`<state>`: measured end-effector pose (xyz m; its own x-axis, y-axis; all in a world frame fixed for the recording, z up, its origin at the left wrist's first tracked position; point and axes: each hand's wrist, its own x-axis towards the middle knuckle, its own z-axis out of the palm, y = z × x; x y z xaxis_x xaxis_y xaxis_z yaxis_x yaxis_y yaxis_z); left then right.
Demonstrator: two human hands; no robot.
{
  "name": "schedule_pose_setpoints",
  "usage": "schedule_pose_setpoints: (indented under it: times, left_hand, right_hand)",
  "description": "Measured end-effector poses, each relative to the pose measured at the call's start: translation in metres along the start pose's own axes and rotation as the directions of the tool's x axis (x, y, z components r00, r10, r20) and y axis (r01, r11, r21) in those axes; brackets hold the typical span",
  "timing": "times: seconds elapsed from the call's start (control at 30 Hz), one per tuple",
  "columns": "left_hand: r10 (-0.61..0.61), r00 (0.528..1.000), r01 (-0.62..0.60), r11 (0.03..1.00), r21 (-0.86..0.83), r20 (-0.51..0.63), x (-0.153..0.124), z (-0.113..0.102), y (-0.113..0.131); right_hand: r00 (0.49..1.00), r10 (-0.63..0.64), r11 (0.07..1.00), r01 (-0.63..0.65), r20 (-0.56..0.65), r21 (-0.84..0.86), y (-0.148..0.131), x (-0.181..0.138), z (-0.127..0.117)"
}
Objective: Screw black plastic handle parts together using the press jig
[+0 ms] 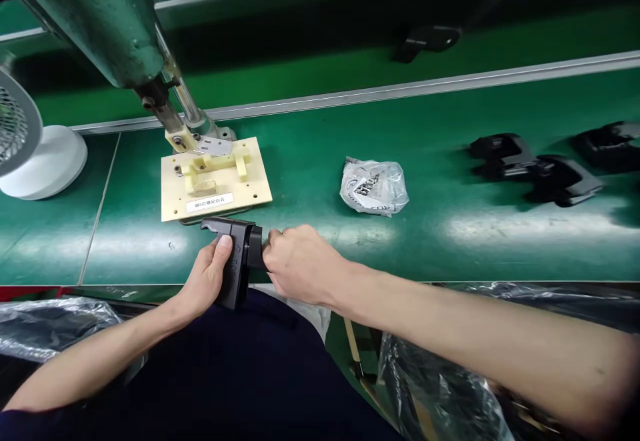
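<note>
My left hand is closed round a black plastic holder with raised lettering, its thumb pressed on the near face. The holder is upright at the front edge of the bench, just below a cream fixture plate. From its right side sticks out a short black block. My right hand is a closed fist against that block, with the fingertips curled out of sight. Whether the fingers grip the block itself or a small piece on it is hidden.
A green press stands over the fixture plate. On the green bench lies a clear bag of small metal parts. Several black plastic pieces sit at the right, and a white fan at the left. Plastic-lined containers are below.
</note>
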<state>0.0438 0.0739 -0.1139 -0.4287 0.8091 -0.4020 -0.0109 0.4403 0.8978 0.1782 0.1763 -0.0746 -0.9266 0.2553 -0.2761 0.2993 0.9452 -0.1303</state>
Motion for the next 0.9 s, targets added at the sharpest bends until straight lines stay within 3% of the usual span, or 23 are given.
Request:
schedule_pose_setpoints:
  times: [0.2,0.4,0.53,0.7,0.77,0.83,0.9]
  left_hand:
    - [-0.115,0.992,0.115,0.993,-0.004,0.057,0.000,-0.002,0.010]
    - [-0.198,0.979,0.199,0.979,-0.039,0.041,-0.005,0.004,0.010]
    - [-0.327,0.945,0.324,0.940,-0.103,-0.008,-0.009,0.010,0.005]
    - [-0.451,0.890,0.456,0.882,-0.116,0.067,-0.005,0.014,-0.004]
    - [-0.337,0.940,0.340,0.937,-0.084,0.047,0.000,0.014,-0.005]
    - [-0.127,0.991,0.127,0.992,-0.002,0.032,0.006,0.013,-0.005]
    - [0.061,0.996,-0.066,0.994,0.088,0.063,0.011,0.012,-0.006]
  right_hand:
    - [0.998,-0.033,0.999,0.034,0.051,-0.027,-0.002,-0.002,-0.007]
    - [0.997,0.071,0.997,-0.072,0.025,0.036,-0.006,-0.001,0.001]
    - [1.000,0.007,0.999,-0.006,0.029,-0.051,-0.004,0.004,0.009]
    - [0.998,-0.060,0.994,0.063,0.032,-0.088,0.000,0.008,0.010]
    - [0.995,-0.057,0.998,0.058,0.082,-0.011,0.001,0.005,0.009]
    - [0.995,-0.012,0.997,0.005,0.103,0.073,0.001,0.000,0.011]
    - [0.994,0.074,0.988,-0.084,0.080,0.128,-0.002,-0.006,0.018]
